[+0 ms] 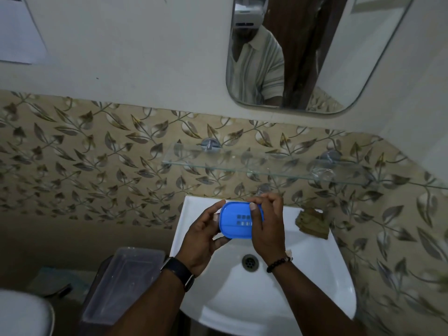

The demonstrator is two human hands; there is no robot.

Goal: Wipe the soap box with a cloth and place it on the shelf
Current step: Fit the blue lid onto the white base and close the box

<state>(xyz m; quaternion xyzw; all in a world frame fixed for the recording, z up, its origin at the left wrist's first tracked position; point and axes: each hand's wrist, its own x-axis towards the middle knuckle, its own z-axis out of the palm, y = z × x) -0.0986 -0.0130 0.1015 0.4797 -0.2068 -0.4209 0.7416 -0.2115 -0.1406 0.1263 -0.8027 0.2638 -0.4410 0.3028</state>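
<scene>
Dim light; left side of scene largely in shadow. Lower corners cut off by the frame: a white rounded object at bottom left only partly seen, not identifiable. A clear plastic container noted left of the washbasin, its support lost in darkness. Tap not made out; only something clear is glimpsed behind the right hand's knuckles.

Blue soap box held above the back of the basin, between both hands, slotted face turned up toward the camera. Left hand closed around its left edge, thumb at the top corner, fingers underneath and mostly hidden. Right hand clamped on its right end, thumb across the top face, covering part of the slots; the box's right edge is hidden by it.

Olive-brown cloth lies crumpled on the basin's right rim, apart from both hands. Glass shelf mounted on the leaf-patterned tiles above the basin, well above the box.
</scene>
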